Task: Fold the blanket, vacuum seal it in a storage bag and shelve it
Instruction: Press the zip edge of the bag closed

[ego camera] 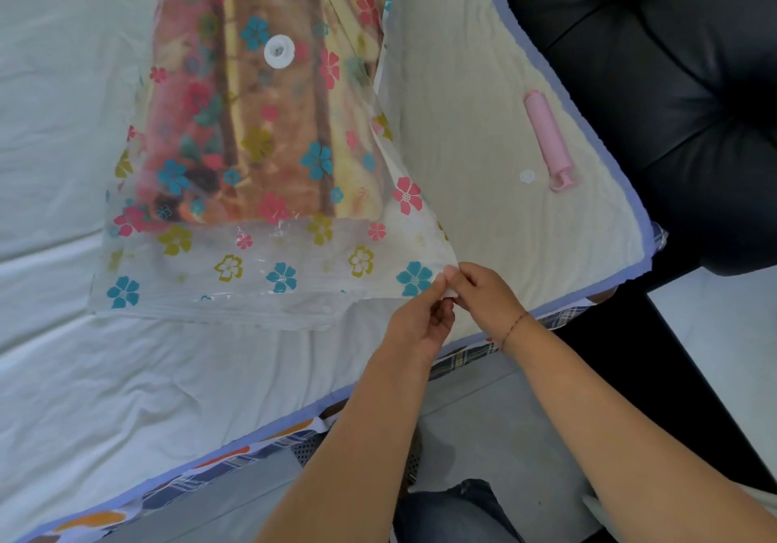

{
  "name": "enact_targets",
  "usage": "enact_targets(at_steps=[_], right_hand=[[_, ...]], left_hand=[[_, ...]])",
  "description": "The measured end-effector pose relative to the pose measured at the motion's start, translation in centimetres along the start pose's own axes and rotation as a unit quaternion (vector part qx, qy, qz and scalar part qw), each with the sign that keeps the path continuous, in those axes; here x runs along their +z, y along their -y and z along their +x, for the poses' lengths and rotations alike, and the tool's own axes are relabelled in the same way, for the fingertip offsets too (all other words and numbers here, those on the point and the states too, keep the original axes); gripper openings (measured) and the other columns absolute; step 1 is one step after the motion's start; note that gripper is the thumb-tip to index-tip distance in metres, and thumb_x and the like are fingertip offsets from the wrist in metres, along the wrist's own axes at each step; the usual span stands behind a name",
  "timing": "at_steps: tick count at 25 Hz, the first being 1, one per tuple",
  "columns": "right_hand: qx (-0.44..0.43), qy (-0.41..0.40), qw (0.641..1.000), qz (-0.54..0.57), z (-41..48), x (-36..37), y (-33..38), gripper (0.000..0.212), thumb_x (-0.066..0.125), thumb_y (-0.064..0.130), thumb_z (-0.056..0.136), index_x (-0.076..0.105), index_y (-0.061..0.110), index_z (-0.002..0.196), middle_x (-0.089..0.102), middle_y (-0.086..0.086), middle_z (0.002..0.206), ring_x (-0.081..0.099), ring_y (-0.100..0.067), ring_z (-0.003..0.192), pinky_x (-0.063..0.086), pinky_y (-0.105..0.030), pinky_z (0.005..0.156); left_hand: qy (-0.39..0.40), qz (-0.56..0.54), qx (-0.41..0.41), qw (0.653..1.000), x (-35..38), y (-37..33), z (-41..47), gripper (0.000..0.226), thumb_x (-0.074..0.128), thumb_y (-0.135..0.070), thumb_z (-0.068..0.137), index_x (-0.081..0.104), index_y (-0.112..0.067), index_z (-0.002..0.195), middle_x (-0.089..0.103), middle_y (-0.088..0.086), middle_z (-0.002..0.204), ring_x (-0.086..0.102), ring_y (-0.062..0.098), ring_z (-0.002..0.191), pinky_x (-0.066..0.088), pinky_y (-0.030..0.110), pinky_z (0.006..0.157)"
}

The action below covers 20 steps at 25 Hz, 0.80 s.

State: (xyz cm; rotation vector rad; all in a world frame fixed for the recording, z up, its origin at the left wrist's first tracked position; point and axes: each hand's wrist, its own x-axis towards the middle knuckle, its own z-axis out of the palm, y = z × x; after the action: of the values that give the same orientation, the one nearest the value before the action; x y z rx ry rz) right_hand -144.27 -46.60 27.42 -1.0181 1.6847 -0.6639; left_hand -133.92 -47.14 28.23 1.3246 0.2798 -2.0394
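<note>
On bed [63, 172], one bag [260, 265], two hands [420, 323] [485, 290] pinching

Count: 1 storage bag [252, 267], 1 blanket [269, 130] inside it, 1 white valve [279, 51] on the bag. 1 pink hand pump [546, 134], 1 small white cap [527, 176] beside it. 2 hands: left hand [420, 323], right hand [487, 290].

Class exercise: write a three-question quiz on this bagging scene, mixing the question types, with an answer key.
1. True or false: the blanket is already inside the storage bag.
2. The pink pump is: A held in a hand; B lying on the cream cloth; C inside the bag.
3. What do the left hand and right hand pinch?
Key: 1 true; 2 B; 3 the bag's near right corner.
</note>
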Motion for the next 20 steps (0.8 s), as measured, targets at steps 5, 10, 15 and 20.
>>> enact_targets(at_steps=[5, 10, 15, 20], right_hand=[[-0.029, 0.012, 0.999, 0.028, -0.1, -1.8, -0.6, 0.031, 0.047, 0.019, 0.100, 0.052, 0.004, 0.073, 0.040, -0.008, 0.065, 0.038, -0.016, 0.062, 0.035, -0.031, 0.061], [-0.031, 0.023, 0.999, 0.013, 0.5, -3.1, -0.8, 0.036, 0.046, 0.018, 0.100, 0.054, -0.013, 0.085, 0.042, -0.011, 0.072, 0.040, -0.017, 0.067, 0.045, -0.016, 0.058], [-0.031, 0.041, 0.999, 0.016, 0.4, -3.4, -0.5, 0.028, 0.046, 0.019, 0.100, 0.050, 0.006, 0.075, 0.043, -0.008, 0.069, 0.046, -0.012, 0.069, 0.051, -0.015, 0.069], [-0.006, 0.045, 0.999, 0.028, 0.8, -3.6, -0.9, 0.031, 0.045, 0.019, 0.100, 0.060, -0.005, 0.087, 0.055, -0.010, 0.080, 0.052, -0.011, 0.072, 0.048, -0.014, 0.064]], left_hand=[[-0.013, -0.060, -0.005, 0.998, 1.6, 1.2, -0.6, 0.009, 0.064, 0.000, 0.086, 0.061, -0.005, 0.079, 0.062, 0.005, 0.071, 0.053, 0.009, 0.060, 0.047, 0.012, 0.048], [-0.020, -0.079, -0.032, 0.996, 2.0, 0.8, -0.3, 0.008, 0.063, -0.002, 0.088, 0.059, -0.006, 0.082, 0.061, 0.006, 0.073, 0.054, 0.010, 0.059, 0.046, 0.012, 0.044], [-0.051, -0.065, -0.013, 0.996, -0.2, -1.1, 0.9, 0.009, 0.066, -0.005, 0.087, 0.059, -0.004, 0.081, 0.058, 0.006, 0.074, 0.047, 0.007, 0.053, 0.044, 0.011, 0.043], [-0.066, -0.076, -0.002, 0.995, -1.9, -2.2, 1.5, 0.012, 0.071, -0.009, 0.083, 0.060, -0.006, 0.086, 0.058, 0.005, 0.077, 0.046, 0.007, 0.055, 0.045, 0.011, 0.044]])
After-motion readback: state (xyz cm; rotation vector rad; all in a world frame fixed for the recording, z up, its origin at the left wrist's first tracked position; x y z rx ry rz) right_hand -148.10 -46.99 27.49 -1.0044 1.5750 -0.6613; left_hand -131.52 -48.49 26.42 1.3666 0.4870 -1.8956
